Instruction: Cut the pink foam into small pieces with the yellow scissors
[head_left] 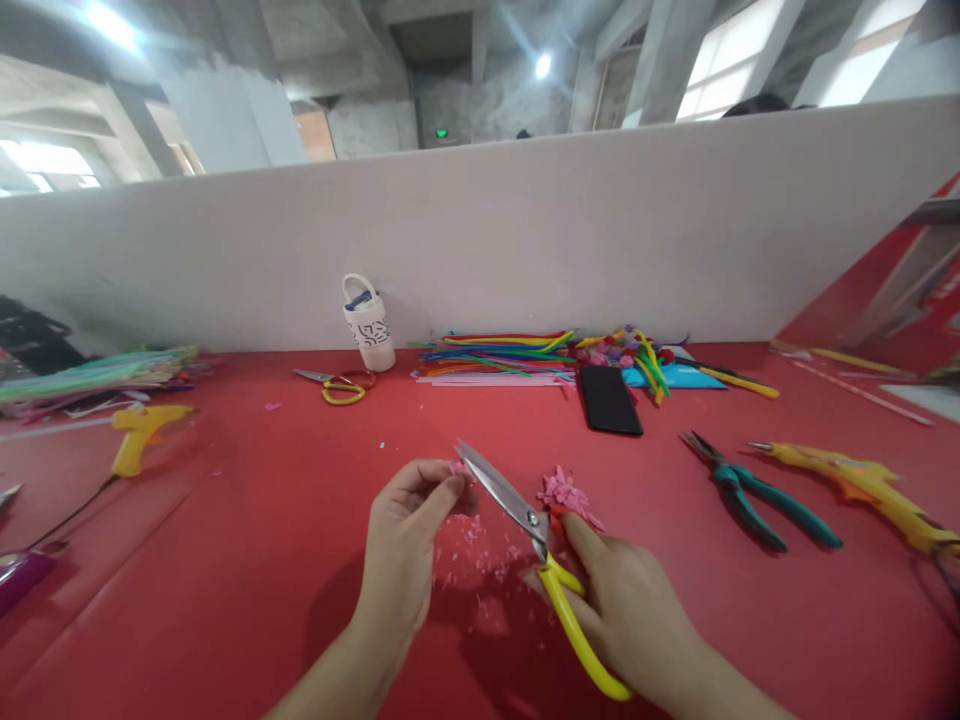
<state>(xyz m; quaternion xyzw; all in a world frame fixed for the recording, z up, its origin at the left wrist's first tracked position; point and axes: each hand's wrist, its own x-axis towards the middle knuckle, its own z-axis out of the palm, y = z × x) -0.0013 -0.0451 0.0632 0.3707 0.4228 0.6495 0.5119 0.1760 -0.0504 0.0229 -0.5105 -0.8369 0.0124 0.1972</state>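
My left hand (409, 525) pinches a small pink piece (460, 468) between thumb and fingertips; its exact kind is hard to make out. Right beside it are the tips of a pair of scissors (504, 492) with a yellow and a red-orange handle. My right hand (637, 595) is wrapped around those handles, and the blades look nearly together. Tiny pink clippings (480, 570) lie scattered on the red tabletop (285, 560) below the blades. A small heap of pink cut pieces (564, 492) sits just beyond my right hand, partly hidden by it.
To the right lie green-handled pliers (750, 490) and a yellow glue gun (855, 480). Another yellow glue gun (142, 435) is at left. Along the back are scissors (341, 388), a white cup (370, 330), colourful pipe cleaners (495, 352) and a black phone (610, 400), before a white partition (480, 240).
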